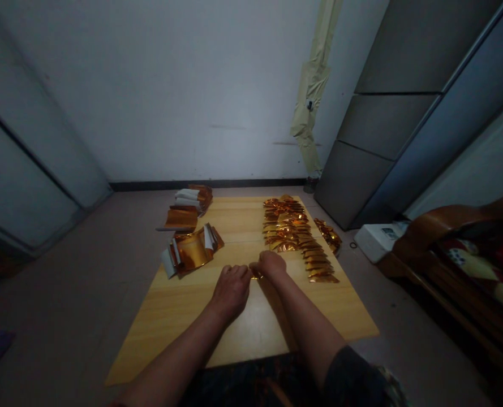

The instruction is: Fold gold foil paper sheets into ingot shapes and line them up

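Observation:
My left hand (232, 289) and my right hand (271, 265) meet over the middle of a low wooden board (170, 316). Between their closed fingers is a small piece of gold foil paper (256, 276), mostly covered by the fingers. To the left of my hands lies a curled stack of gold foil sheets (194, 250) with pale undersides. Behind it are more foil sheets (182, 217), partly turned to their grey-white side. On the right, folded gold foil pieces (285, 223) overlap in rows, one row (319, 261) reaching nearer to me.
More gold foil pieces (328, 234) sit beyond the board's right edge. A grey refrigerator (374, 121) stands at the back right, near a white box (375, 242) and a carved wooden bench (442, 282). Behind the board rises a white wall (170, 102) with a taped strip (308, 107).

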